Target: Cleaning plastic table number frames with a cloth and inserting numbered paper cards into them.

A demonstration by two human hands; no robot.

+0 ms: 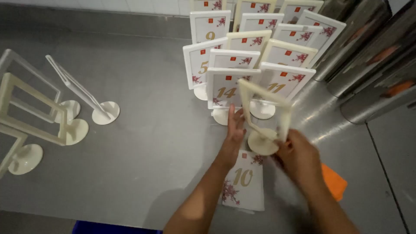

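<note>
Empty cream frame (pixel 264 115) mid-frame, tilted: right hand (pixel 299 158) clamped on its round base, left hand (pixel 235 130) flat and open beside it. Filling step, probably; flowered card (pixel 245 182) on the desk (pixel 143 143) below, needs sliding in.

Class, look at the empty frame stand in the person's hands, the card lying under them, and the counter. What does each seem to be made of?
Frame stand: probably cream plastic with a clear pane, since you see through it. Card: likely white paper or thin card, matte, printed, lying flat. Counter: seemingly brushed steel, grey with soft streaky reflections.
</note>
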